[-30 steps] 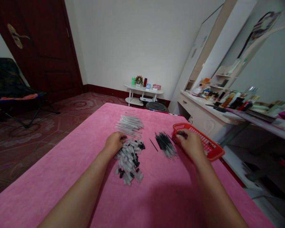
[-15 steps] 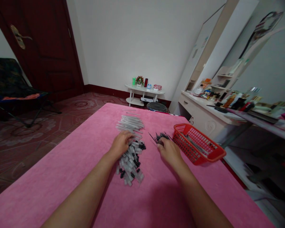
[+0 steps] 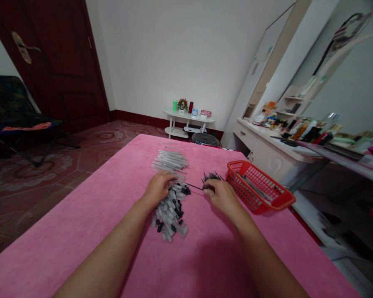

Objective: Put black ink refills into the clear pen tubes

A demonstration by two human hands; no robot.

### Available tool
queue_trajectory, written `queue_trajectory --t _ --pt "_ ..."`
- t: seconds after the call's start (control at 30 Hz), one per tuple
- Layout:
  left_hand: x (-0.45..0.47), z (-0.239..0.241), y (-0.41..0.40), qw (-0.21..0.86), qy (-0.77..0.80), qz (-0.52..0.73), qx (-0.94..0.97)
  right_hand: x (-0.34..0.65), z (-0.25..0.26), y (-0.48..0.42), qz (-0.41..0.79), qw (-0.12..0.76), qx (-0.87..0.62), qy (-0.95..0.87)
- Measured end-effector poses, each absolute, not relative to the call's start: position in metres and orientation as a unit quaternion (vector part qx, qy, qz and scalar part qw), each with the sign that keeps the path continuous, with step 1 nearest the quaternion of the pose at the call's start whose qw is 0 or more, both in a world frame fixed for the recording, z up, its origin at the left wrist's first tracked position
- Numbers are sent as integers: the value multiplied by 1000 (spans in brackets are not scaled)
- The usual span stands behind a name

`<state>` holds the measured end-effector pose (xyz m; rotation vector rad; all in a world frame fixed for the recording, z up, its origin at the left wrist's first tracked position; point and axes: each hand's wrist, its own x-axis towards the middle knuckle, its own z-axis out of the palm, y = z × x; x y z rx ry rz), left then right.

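The fingers of our right hand (image 3: 220,197) pinch a black stick (image 3: 194,187) (for our left hand (image 3: 158,190), we cannot tell); we best hold the stick steady.

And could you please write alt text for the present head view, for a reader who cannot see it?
A right hand holds a thin dark rod over a pink cloth, pointing toward the left hand, which is at a pile of small pale and black pieces. Pale tubes lie beyond, more dark rods and a red basket at right.
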<state>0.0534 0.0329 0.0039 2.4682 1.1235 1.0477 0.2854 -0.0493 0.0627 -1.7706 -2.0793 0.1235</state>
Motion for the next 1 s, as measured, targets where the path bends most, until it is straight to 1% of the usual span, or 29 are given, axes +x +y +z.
queue_trajectory --t 0.37,0.57,0.7,1.0 --pt "52 3 33 121 390 355 841 285 70 -51 20 182 -649 -739" --pt "53 4 32 93 381 335 857 281 73 -52 -4 162 -656 -738" --pt "55 4 30 78 374 319 867 280 75 -53 -15 166 -648 -743" --pt "58 5 28 98 373 328 862 270 71 -54 -24 188 -625 -757"
